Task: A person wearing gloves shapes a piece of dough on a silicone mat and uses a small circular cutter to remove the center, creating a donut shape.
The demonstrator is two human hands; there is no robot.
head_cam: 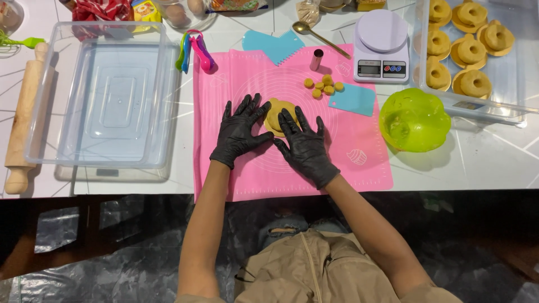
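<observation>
On the white desk's pink silicone mat (252, 174), near its middle, both black-gloved hands, left hand (240, 132) and right hand (306, 147), are lying flat and unclenched, grasping nothing, flanking the flattened yellow dough disc (276, 115), best pressed evenly.

Baking mat (359, 168) lies at centre of the table (488, 163). Dough piece (277, 114) sits on the mat, between left hand (240, 130) and right hand (306, 146). Small dough balls (323, 85) lie at 1 o'clock from it. Empty bin (98, 92) at 9 o'clock, rolling pin (23, 115) beyond. Scale (382, 47) at 2 o'clock; bowl (414, 119) at 3 o'clock; tray of dough rings (469, 50) behind the bowl.
</observation>
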